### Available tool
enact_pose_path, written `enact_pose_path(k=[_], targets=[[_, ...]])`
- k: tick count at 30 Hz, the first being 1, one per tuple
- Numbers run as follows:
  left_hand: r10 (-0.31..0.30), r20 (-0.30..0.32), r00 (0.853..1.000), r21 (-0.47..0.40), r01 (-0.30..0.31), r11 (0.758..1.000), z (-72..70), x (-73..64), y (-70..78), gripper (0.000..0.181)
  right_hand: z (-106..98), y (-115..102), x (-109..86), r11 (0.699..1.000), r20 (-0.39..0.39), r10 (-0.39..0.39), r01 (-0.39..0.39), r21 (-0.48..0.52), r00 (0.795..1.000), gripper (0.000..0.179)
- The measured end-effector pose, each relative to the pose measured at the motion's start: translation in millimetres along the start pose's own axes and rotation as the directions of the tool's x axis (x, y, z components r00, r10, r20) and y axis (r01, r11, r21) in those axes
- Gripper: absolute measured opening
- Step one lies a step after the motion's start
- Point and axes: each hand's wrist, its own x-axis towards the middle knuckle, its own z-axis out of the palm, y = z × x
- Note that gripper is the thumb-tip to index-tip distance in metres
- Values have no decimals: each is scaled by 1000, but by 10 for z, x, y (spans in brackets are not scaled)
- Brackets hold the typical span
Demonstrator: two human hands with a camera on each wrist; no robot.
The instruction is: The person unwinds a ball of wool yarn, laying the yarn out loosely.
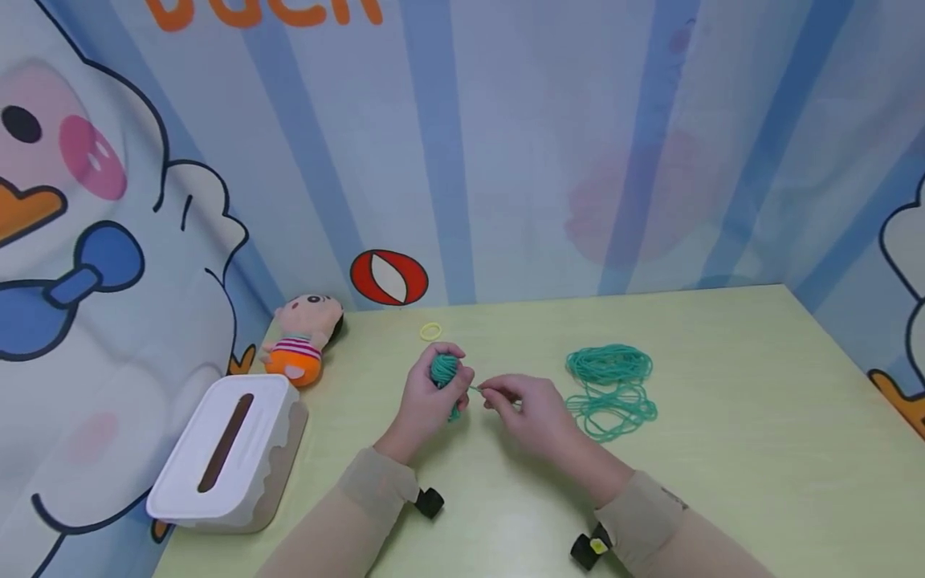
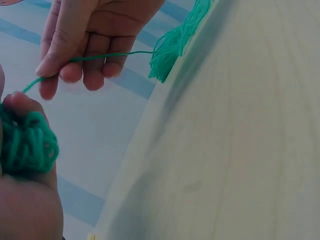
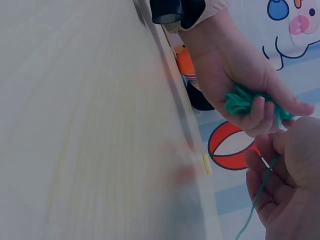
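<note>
A small wound bundle of green yarn [image 1: 444,370] sits in my left hand [image 1: 426,393], whose fingers and thumb curl round it. Close to its right, my right hand [image 1: 531,411] pinches the yarn strand [image 2: 92,58] between thumb and forefinger. From that pinch the strand runs one way to the bundle and the other way to a loose pile of green yarn [image 1: 610,385] lying on the table to the right. The right wrist view shows the held yarn [image 3: 245,101] bulging out between the left palm and fingers.
A yellow ring [image 1: 430,331] lies on the table [image 1: 751,449] beyond my left hand. At the left stand a doll [image 1: 299,341] in orange and stripes and a white-lidded tissue box [image 1: 224,453]. A printed curtain [image 1: 520,144] hangs along the table's back edge.
</note>
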Motion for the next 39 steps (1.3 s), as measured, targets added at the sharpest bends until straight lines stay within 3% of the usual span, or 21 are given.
enact_pose_path(k=[9, 18, 22, 26, 29, 33, 39], targets=[[13, 3, 1000, -34, -13, 999, -20, -7, 17, 14, -233, 72, -90, 998, -79, 15, -10, 60, 997, 14], [-30, -17, 999, -24, 30, 999, 56, 43, -29, 24, -510, 312, -314, 997, -201, -6, 21, 72, 979, 12], [-17, -28, 999, 4, 18, 1000, 91, 55, -37, 27, -650, 427, -430, 998, -230, 29, -14, 66, 973, 13], [2, -1, 1000, -15, -2, 1000, 127, 69, -49, 21, -822, 522, -544, 998, -277, 62, -59, 21, 959, 16], [21, 34, 999, -32, -20, 999, 151, 73, -60, 19, -958, 577, -632, 992, -307, 112, -124, -18, 945, 19], [4, 64, 998, -32, -2, 999, 151, 70, -72, 27, -1122, 637, -718, 975, -326, 183, -214, -60, 927, 23], [9, -23, 1000, 3, -9, 1000, -22, 13, -37, 31, -1264, 758, -613, 943, -300, 222, -282, -175, 928, 31]])
